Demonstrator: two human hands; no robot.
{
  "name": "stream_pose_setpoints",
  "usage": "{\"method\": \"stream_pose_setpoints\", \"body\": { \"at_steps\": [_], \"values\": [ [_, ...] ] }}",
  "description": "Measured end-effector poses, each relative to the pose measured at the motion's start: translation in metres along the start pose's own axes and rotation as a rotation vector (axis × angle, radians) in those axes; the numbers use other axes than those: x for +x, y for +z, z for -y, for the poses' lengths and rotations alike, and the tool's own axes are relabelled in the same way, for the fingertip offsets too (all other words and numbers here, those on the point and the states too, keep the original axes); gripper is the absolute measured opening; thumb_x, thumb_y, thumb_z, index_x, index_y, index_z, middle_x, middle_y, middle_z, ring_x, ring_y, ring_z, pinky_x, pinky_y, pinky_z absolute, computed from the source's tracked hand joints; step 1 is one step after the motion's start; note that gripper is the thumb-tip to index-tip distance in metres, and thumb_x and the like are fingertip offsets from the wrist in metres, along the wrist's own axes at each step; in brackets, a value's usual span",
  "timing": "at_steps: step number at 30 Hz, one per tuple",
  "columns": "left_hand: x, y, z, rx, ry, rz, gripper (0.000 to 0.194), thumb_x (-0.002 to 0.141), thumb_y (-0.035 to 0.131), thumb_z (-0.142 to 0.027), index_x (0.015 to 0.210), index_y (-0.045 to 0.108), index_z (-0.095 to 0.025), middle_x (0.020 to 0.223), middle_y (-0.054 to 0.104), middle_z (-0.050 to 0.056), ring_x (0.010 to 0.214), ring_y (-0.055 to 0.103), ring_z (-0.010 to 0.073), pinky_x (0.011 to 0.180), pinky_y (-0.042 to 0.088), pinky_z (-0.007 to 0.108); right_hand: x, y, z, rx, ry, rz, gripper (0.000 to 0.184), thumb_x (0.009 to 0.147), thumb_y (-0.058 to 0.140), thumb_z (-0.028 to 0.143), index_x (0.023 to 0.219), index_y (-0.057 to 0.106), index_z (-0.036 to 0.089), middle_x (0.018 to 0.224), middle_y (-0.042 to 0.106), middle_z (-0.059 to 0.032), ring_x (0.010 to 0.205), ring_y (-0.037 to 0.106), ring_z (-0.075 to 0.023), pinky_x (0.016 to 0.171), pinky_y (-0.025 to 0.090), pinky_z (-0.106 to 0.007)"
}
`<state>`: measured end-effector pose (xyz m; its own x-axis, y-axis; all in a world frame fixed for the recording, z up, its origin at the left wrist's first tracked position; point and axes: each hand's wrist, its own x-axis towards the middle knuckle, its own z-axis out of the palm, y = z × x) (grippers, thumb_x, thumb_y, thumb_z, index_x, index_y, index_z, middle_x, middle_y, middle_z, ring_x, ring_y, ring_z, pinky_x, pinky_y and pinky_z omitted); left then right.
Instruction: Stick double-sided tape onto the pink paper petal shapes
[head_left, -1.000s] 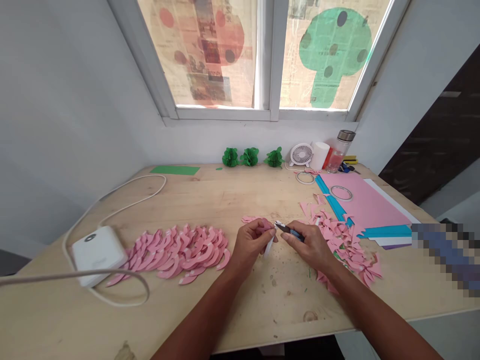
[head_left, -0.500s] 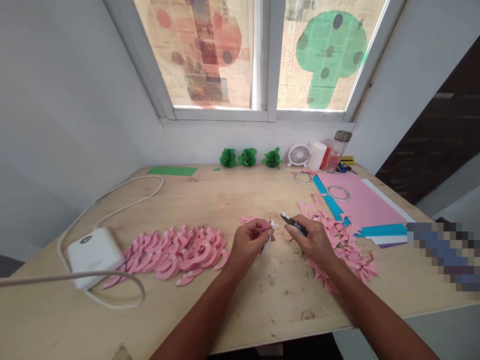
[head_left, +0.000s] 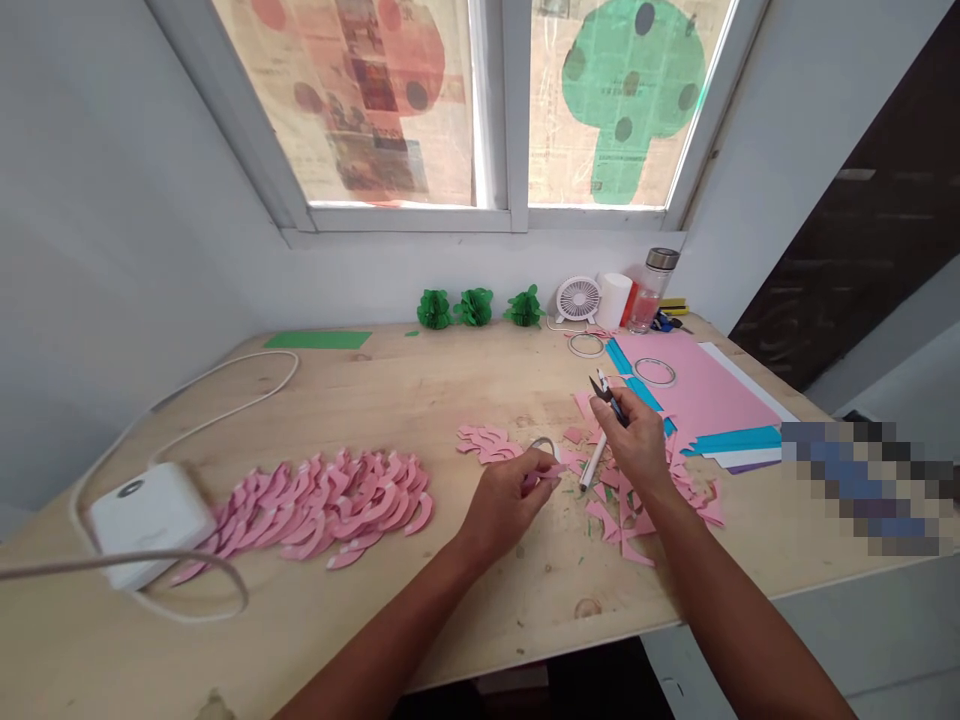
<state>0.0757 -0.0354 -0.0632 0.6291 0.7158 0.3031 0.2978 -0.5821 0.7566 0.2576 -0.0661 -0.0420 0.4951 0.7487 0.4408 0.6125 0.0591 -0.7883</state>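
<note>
My left hand [head_left: 514, 492] is closed in a pinch on a small pink paper piece [head_left: 553, 472] above the table. Dark-bladed scissors [head_left: 606, 396] are in my right hand [head_left: 636, 440], pointing away from me with their blades apart. A small white bit shows by the blade tips; I cannot tell what it is. Between the hands lies a white pen [head_left: 595, 462], its upper end close to my right hand. A ring of tape [head_left: 541, 443] stands behind my left fingers, partly hidden. Pink paper scraps [head_left: 622, 510] lie under and around my right hand.
Curved pink strips [head_left: 345, 500] are heaped at left beside a white box [head_left: 150, 520] with a cable. A few pink pieces [head_left: 487, 442] lie beyond my left hand. Coloured sheets [head_left: 690, 380], a small fan [head_left: 578, 299], a bottle [head_left: 652, 292] and green paper balls [head_left: 474, 307] stand farther back.
My right hand has moved the scissors away from the left hand, farther back over the scraps. The pen and tape ring between the hands now show. The view has swung slightly right.
</note>
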Motion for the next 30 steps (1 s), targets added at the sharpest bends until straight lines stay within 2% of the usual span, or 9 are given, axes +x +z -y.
{"method": "stream_pose_setpoints", "body": {
  "at_steps": [4,10,15,18,21,24,26,30],
  "values": [
    [0.007,0.012,-0.008,0.141,0.068,0.054,0.011,0.078,0.051,-0.021,0.083,0.06,-0.02,0.069,0.063,0.0,0.058,0.054,0.011,0.056,0.037,0.02,0.0,-0.002,0.001,0.019,0.002,-0.014,0.028,0.077,0.052,0.044,0.075,0.058,0.017,0.055,0.036,0.0054,0.051,0.033,-0.0089,0.049,0.028,-0.021],
    [0.025,0.035,-0.006,0.312,0.18,0.129,0.017,0.083,0.044,-0.024,0.09,0.059,-0.022,0.084,0.066,0.004,0.073,0.06,0.0157,0.061,0.041,0.023,0.003,-0.003,-0.003,0.021,0.0,-0.062,0.028,0.076,0.052,0.044,0.075,0.059,0.016,0.056,0.037,0.0054,0.052,0.033,-0.0089,0.05,0.028,-0.021],
    [0.035,0.045,-0.009,0.447,0.108,0.188,0.028,0.082,0.047,-0.025,0.11,0.051,-0.025,0.087,0.065,0.004,0.074,0.061,0.0183,0.06,0.041,0.024,0.005,-0.004,-0.006,0.033,0.021,-0.079,0.028,0.077,0.051,0.043,0.077,0.059,0.016,0.056,0.035,0.0058,0.051,0.032,-0.0088,0.049,0.028,-0.021],
    [0.039,0.049,-0.011,0.464,0.071,0.191,0.03,0.082,0.047,-0.03,0.111,0.048,-0.024,0.086,0.066,0.004,0.075,0.061,0.0199,0.059,0.04,0.026,0.005,-0.004,-0.007,0.036,0.033,-0.087,0.028,0.077,0.052,0.043,0.077,0.059,0.016,0.056,0.035,0.0058,0.051,0.032,-0.0087,0.048,0.027,-0.021],
    [0.04,0.05,-0.012,0.368,0.05,0.175,0.027,0.079,0.05,-0.033,0.105,0.05,-0.024,0.089,0.066,0.003,0.075,0.061,0.0195,0.061,0.041,0.026,0.006,-0.005,-0.006,0.044,0.034,-0.097,0.029,0.076,0.051,0.044,0.075,0.059,0.016,0.055,0.035,0.0058,0.05,0.031,-0.0085,0.047,0.026,-0.021],
    [0.037,0.045,-0.009,0.197,0.002,0.115,0.025,0.076,0.054,-0.028,0.101,0.052,-0.025,0.09,0.066,0.001,0.076,0.061,0.0171,0.066,0.042,0.026,0.006,-0.007,-0.007,0.049,0.024,-0.104,0.03,0.077,0.051,0.044,0.075,0.059,0.016,0.055,0.034,0.0058,0.05,0.031,-0.0085,0.047,0.025,-0.021],
    [0.033,0.039,-0.006,0.086,-0.041,0.047,0.022,0.076,0.053,-0.023,0.097,0.054,-0.025,0.088,0.065,0.001,0.076,0.06,0.0153,0.065,0.042,0.024,0.006,-0.007,-0.007,0.048,0.025,-0.098,0.03,0.077,0.051,0.045,0.075,0.059,0.016,0.055,0.034,0.0058,0.05,0.031,-0.0086,0.047,0.025,-0.021],
    [0.023,0.017,0.003,-0.193,-0.153,-0.07,0.011,0.072,0.055,-0.025,0.082,0.055,-0.019,0.073,0.062,0.0,0.059,0.053,0.011,0.054,0.038,0.021,0.005,-0.004,-0.008,0.019,0.012,-0.051,0.03,0.077,0.05,0.045,0.074,0.058,0.016,0.054,0.035,0.0058,0.049,0.032,-0.0087,0.047,0.026,-0.021]
  ]
}}
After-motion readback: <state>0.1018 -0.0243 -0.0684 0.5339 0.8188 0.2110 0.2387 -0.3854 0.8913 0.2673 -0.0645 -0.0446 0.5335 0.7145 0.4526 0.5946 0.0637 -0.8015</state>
